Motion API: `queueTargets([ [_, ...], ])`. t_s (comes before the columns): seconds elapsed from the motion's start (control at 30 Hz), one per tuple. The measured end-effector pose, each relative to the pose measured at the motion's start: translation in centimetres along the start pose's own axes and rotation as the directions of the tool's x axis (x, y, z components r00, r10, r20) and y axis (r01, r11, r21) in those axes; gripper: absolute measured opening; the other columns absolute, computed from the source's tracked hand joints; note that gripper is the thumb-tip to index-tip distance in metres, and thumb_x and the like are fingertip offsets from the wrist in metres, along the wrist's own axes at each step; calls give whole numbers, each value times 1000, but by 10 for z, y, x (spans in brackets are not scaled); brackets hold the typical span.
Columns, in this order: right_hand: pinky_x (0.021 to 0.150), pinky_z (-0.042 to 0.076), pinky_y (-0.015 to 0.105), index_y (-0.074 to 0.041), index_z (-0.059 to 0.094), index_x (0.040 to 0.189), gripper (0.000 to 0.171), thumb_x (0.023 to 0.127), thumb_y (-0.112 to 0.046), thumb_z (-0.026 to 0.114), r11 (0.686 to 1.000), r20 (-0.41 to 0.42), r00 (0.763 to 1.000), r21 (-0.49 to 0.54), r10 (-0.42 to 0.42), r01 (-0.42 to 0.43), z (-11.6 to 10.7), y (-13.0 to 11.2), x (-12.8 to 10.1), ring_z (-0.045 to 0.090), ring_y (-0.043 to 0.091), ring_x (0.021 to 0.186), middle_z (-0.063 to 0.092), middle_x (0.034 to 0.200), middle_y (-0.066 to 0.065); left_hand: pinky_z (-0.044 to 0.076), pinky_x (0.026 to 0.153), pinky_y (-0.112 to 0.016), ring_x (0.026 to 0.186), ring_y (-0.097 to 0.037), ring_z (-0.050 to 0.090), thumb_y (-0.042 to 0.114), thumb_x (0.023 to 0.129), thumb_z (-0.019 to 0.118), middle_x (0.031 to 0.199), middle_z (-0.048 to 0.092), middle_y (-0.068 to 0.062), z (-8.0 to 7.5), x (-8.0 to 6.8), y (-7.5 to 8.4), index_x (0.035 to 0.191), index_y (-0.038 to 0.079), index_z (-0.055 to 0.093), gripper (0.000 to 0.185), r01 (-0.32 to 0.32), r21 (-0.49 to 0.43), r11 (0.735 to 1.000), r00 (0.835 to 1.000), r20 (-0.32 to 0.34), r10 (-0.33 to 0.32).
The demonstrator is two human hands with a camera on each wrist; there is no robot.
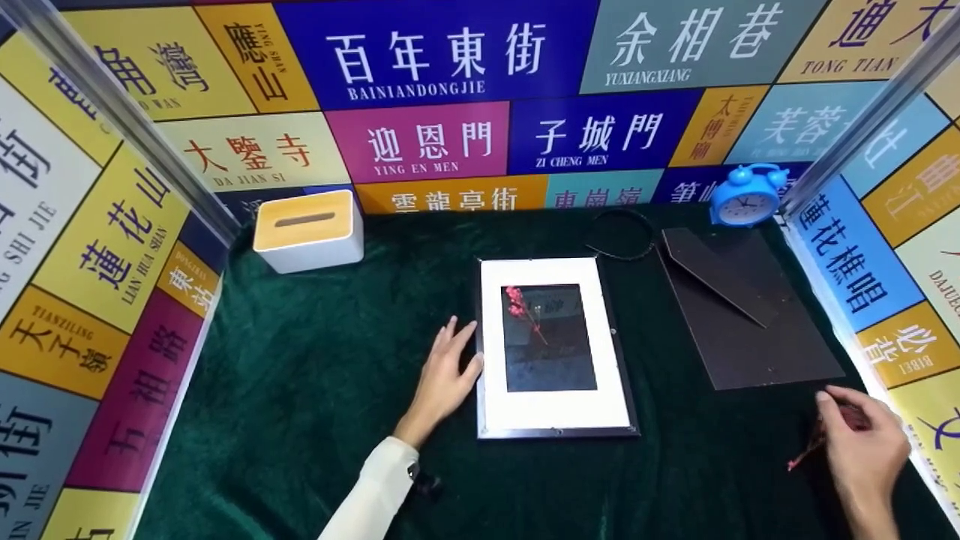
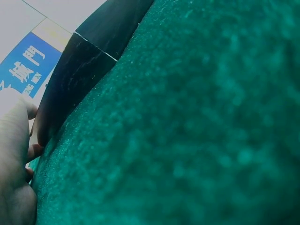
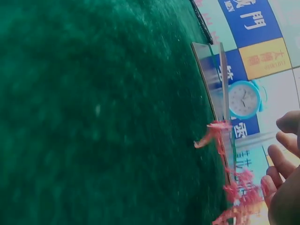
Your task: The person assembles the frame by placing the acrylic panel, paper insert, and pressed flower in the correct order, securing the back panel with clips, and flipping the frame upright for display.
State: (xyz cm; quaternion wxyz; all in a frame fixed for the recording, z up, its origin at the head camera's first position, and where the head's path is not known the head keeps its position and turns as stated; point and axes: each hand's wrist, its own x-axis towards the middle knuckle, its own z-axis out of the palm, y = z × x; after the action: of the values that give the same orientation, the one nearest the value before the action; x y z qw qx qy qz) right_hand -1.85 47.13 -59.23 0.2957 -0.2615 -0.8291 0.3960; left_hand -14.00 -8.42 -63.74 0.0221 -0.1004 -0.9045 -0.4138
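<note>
A photo frame [image 1: 555, 409] with a white mat and a dark window lies flat in the middle of the head view. A small pink dried flower sprig [image 1: 516, 301] shows in the upper left of that window. My left hand [image 1: 448, 371] rests along the frame's left edge, fingers loosely extended. At the right, my right hand [image 1: 870, 442] hovers over reddish dried flowers [image 1: 801, 459], its thumb and forefinger bent close to them. In the right wrist view, pink flower heads [image 3: 243, 197] lie beside the fingertips, which look apart; the hand partly hides the bunch.
A dark backing board [image 1: 757, 341] with a stand flap lies right of the frame. Behind are a blue alarm clock [image 1: 745, 196], a thin dark loop [image 1: 651, 244] and a tissue box [image 1: 319, 247] with a wooden lid. Green velvet cloth [image 1: 322, 337] covers the table, with printed panels around.
</note>
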Motion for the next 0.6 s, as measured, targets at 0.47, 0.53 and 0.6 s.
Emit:
queueTargets([
  [0.47,103,39,16,1,74,137,42,105,-26,76,956,-3,983,-231,183,-178,-28,22,-14,40,-18,102,62,105,-22,29,129,-66,163,-46,31,28,109,66,174,38,-21,0,1,1,162,12,56,57,3,5,1000,1000,-4,-3],
  [0.53,100,40,18,1,72,140,46,106,-30,74,935,16,975,-287,221,-207,-30,24,-15,39,-15,103,68,115,-4,29,129,-66,163,-45,30,29,109,65,175,37,-19,-1,1,2,163,13,55,57,14,5,1000,1000,1,-14],
  [0.6,96,39,20,1,71,142,47,106,-31,73,917,29,969,-332,246,-223,-32,26,-15,41,-10,103,67,127,14,28,129,-66,164,-44,30,29,110,65,176,36,-18,-1,0,2,163,14,55,57,21,7,1000,1000,6,-21],
])
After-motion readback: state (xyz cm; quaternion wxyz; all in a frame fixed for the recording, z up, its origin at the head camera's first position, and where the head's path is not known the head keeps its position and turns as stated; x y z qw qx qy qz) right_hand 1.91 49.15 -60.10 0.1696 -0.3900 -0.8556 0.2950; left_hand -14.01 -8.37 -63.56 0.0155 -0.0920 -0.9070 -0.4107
